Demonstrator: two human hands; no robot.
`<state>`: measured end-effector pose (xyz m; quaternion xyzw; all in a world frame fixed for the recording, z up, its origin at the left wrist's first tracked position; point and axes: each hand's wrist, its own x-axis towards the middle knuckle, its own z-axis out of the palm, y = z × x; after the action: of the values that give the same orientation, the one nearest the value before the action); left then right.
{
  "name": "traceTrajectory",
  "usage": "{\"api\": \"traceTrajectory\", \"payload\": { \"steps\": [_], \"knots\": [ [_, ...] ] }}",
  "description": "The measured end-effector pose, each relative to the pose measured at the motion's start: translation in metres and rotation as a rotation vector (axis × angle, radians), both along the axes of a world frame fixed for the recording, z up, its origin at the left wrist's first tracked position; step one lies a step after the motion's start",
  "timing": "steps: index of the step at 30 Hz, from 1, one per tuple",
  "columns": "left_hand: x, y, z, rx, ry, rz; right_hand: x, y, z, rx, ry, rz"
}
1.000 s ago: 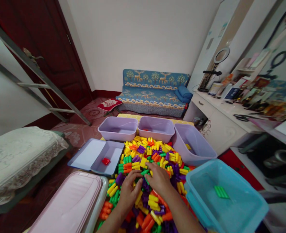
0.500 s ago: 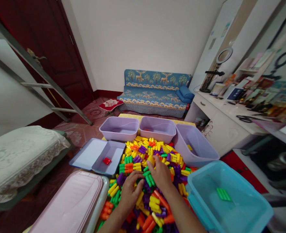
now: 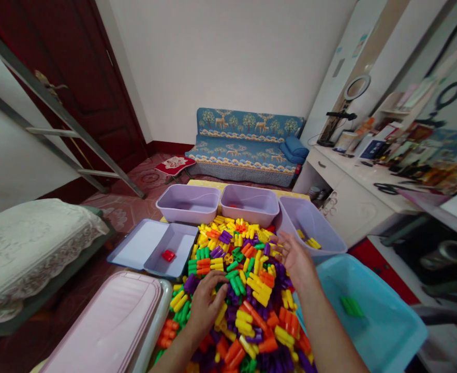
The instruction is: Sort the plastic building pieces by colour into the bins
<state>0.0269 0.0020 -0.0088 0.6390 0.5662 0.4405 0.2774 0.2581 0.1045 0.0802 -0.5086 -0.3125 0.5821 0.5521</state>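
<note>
A heap of plastic tube-shaped building blocks in yellow, orange, green and purple covers the table. My left hand rests on the heap with fingers bent and thumb apart; its fingertips lie beside a green block, and nothing shows in its grasp. My right hand is raised over the heap's right side, fingers spread and without a block, close to the near wall of the right lavender bin. Yellow blocks lie inside that bin.
Two more lavender bins, left and middle, line the far edge. An open blue-grey box holds a red block. A pink lid lies front left. A teal bin at right holds a green block.
My right hand has moved from the middle of the heap rightward to the right lavender bin and opened. Another yellow block now lies in that bin. My left hand has stayed nearly still.
</note>
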Motion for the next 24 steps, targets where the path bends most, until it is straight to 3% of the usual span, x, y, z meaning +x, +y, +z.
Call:
{"api": "traceTrajectory", "payload": {
  "steps": [4,7,9,12,15,19,24],
  "knots": [
    [0.0,-0.001,0.003,-0.004,-0.005,-0.003,-0.036,-0.042,-0.028,0.204,-0.543,0.338],
    [0.0,-0.002,0.003,-0.002,-0.028,-0.004,-0.053,-0.066,-0.036,0.296,-0.882,0.537],
    [0.0,-0.003,0.002,-0.003,-0.041,0.013,-0.061,-0.075,-0.037,0.323,-1.026,0.582],
    [0.0,-0.004,0.0,-0.009,-0.044,0.044,-0.066,-0.078,-0.04,0.323,-1.078,0.546],
    [0.0,-0.004,0.001,-0.004,-0.042,0.039,-0.066,-0.078,-0.042,0.282,-0.953,0.429],
    [0.0,-0.003,0.002,-0.002,-0.036,0.042,-0.053,-0.082,-0.043,0.143,-0.481,0.192],
    [-0.001,-0.004,0.001,-0.004,-0.031,0.05,-0.015,-0.087,-0.038,0.103,0.154,-0.303]
  ]
}}
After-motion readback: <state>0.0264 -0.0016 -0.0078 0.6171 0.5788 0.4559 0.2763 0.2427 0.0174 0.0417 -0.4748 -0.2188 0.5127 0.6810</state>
